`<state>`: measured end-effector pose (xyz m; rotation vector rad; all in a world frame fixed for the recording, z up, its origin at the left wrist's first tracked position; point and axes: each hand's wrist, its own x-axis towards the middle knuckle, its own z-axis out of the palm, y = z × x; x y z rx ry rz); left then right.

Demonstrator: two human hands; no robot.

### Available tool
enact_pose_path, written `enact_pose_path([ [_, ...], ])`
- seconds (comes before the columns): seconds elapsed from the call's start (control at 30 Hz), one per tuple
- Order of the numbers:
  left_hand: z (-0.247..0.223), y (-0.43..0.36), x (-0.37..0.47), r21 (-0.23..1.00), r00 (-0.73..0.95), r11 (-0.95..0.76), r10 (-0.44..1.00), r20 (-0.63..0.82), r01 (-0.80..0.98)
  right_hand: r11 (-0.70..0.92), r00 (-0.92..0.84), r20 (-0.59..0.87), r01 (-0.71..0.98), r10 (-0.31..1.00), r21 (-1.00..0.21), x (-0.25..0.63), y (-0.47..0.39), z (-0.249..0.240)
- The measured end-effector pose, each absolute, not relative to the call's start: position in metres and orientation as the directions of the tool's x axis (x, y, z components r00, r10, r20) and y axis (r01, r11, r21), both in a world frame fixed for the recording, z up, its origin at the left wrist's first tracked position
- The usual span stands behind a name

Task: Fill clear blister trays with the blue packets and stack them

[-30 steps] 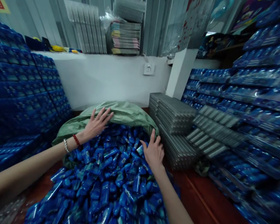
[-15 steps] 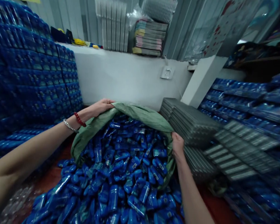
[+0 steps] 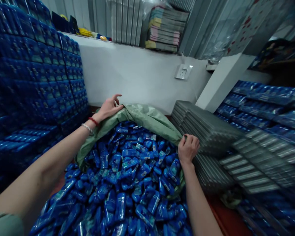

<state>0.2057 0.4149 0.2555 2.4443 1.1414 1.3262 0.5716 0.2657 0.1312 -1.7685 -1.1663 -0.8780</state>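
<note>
A green sack [image 3: 149,117] lies with its mouth wide toward me, and many small blue bottles [image 3: 120,205] fill it and spill out in front. At the sack's upper left rim is my left hand [image 3: 110,106], its fingers apart, the index finger raised and the thumb resting on the fabric. My right hand [image 3: 188,148] is at the right rim, fingers curled, with the sack's edge touching the thumb side. Whether it grips the fabric is hard to make out.
Blue wrapped packs [image 3: 36,75] are stacked high at the left. Grey plastic trays [image 3: 206,127] stand right of the sack, with more blue packs [image 3: 267,98] behind. A white wall [image 3: 127,72] with a socket [image 3: 183,72] rises behind; red floor [image 3: 226,216] shows lower right.
My left hand has loosened its hold on the rim and spread its fingers. My right hand has turned, its fingers now raised and curled. The view has shifted slightly.
</note>
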Motion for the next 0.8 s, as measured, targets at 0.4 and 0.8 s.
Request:
enact_pose_path([
  [0.4, 0.165, 0.364, 0.136, -0.133, 0.510, -0.572, 0.572, 0.643, 0.809, 0.100, -0.104, 0.758, 0.994, 0.643, 0.052, 0.534, 0.288, 0.158],
  [0.8, 0.218, 0.436, 0.113, -0.369, 0.625, -0.506, 0.666, 0.407, 0.779, 0.265, 0.099, 0.553, 0.800, 0.827, -0.539, 0.575, 0.334, 0.202],
])
